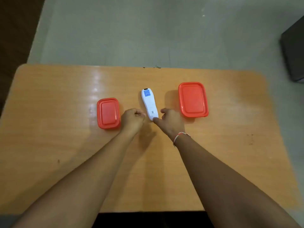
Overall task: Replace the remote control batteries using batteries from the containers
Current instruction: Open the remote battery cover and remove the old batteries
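Note:
A white remote control lies face down in the middle of the wooden table, with a blue label near its far end. A small container with a red lid stands to its left, and a larger red-lidded container to its right; both are closed. My left hand rests curled just left of the remote's near end, fingers closed with nothing seen in them. My right hand is at the remote's near end, thumb tip touching it, fingers apart.
The table's far edge runs across the view, with pale floor beyond. A dark box-like object stands on the floor at the far right. A thread bracelet is on my right wrist.

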